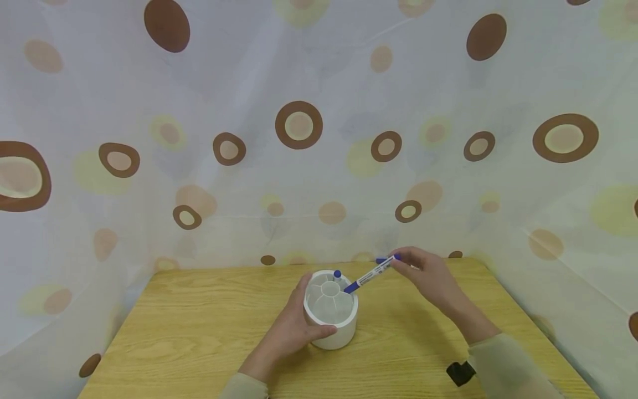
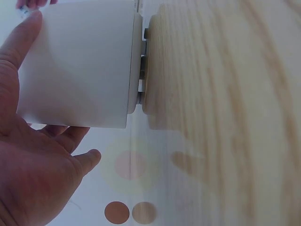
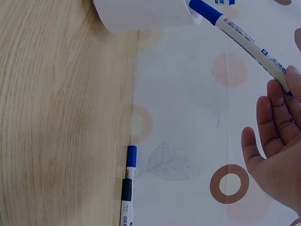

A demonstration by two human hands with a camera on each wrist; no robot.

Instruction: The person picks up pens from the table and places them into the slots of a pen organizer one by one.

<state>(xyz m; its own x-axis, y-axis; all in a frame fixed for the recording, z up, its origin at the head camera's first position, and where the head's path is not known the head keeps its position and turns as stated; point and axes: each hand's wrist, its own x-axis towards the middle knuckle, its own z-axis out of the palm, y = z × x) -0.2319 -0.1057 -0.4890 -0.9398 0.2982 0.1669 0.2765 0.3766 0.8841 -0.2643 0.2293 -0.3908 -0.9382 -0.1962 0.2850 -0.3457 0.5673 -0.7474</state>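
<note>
A white round pen holder (image 1: 331, 324) with a divided top stands on the table. My left hand (image 1: 294, 327) grips its left side, thumb at the front and fingers round the far side. One blue-ended marker (image 1: 337, 275) stands in a rear compartment. My right hand (image 1: 428, 274) pinches a second white-and-blue marker (image 1: 375, 272) by its upper end. That marker slants down to the left, and its blue cap (image 3: 205, 10) overlaps the holder's right rim. In the left wrist view the holder's smooth wall (image 2: 80, 66) fills the upper left, beside my left thumb.
Markers with a blue cap (image 3: 131, 156) and a black cap (image 3: 126, 189) lie at the wooden table's (image 1: 199, 321) back edge, partly behind my right hand in the head view. A spotted curtain (image 1: 299, 183) hangs behind and at both sides. A black object (image 1: 461, 373) sits by my right sleeve.
</note>
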